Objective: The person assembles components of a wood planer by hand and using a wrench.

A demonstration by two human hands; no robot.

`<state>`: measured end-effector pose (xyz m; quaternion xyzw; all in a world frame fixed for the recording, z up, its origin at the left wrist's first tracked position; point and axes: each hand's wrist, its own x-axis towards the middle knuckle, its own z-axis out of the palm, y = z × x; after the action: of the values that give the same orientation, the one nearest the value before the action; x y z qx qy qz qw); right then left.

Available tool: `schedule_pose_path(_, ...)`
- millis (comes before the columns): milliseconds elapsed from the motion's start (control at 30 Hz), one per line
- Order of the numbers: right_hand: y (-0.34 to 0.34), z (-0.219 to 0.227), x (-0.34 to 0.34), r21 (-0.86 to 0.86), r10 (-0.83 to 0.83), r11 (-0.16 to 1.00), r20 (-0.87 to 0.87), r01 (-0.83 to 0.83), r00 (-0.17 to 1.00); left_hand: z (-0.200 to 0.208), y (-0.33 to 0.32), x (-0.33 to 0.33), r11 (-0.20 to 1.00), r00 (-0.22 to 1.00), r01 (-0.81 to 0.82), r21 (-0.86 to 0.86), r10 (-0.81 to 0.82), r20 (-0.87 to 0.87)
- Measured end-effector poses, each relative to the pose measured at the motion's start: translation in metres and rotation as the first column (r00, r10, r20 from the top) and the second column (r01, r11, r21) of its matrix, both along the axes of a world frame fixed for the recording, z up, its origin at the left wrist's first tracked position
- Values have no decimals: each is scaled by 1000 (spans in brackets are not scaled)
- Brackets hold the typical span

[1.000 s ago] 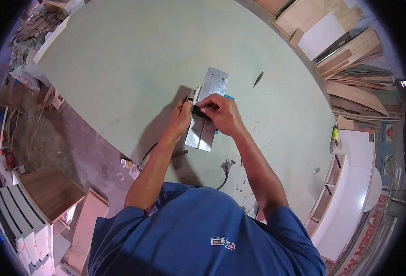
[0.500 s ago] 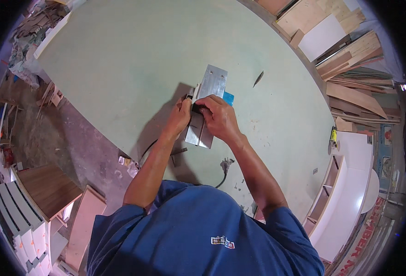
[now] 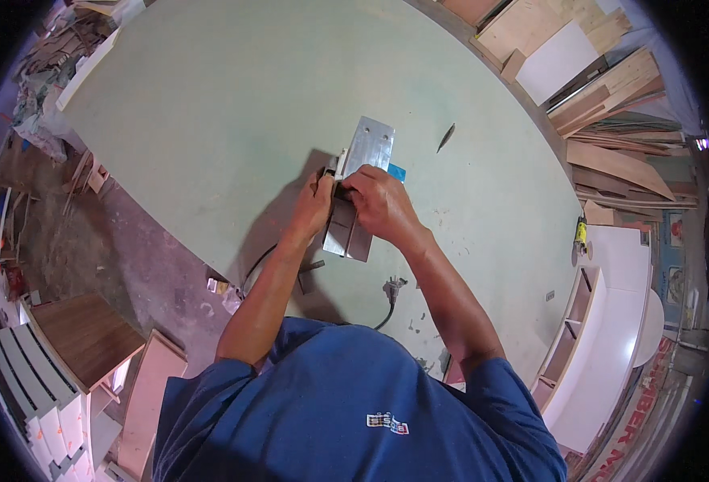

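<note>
An electric planer [image 3: 370, 143] lies sole up on the pale green table, its two metal sole plates facing me and a bit of blue body showing at the right. My left hand [image 3: 313, 206] grips its left side near the middle, thumb and fingers closed. Over the gap between the plates, my right hand [image 3: 381, 202] is bent with fingertips pinched together. Whatever those fingertips hold is hidden behind the knuckles. A power plug [image 3: 394, 289] on a black cord lies nearer to me, to the right of the planer.
A slim dark pointed object [image 3: 447, 137] rests on the table [image 3: 218, 88], right of the planer. Wood boards [image 3: 615, 92] are stacked beyond the right edge. A white cabinet [image 3: 611, 321] stands at the right, a brown-topped cabinet [image 3: 85, 333] at lower left.
My right hand has shifted very slightly over the middle of the planer. My left hand keeps its grip, and the planer stays in nearly the same place.
</note>
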<state>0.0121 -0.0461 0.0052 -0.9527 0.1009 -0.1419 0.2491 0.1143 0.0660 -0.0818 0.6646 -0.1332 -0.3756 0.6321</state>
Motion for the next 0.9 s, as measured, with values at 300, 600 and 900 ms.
schedule_pose_path(300, -3, 1, 0, -19, 55, 998, -14, -55, 998, 2, 0, -1, 1000, 998, -3, -9, 3, -59)
schedule_pose_path(600, 3, 8, -2, -102, -23, 995, -63, 17, 998, 3, 0, 0, 999, 998, 31, -15, -30, 47)
schedule_pose_path(900, -2, 8, -9, -24, -29, 999, -83, 28, 996, 1, -2, 0, 997, 984, 78, -4, -77, 164)
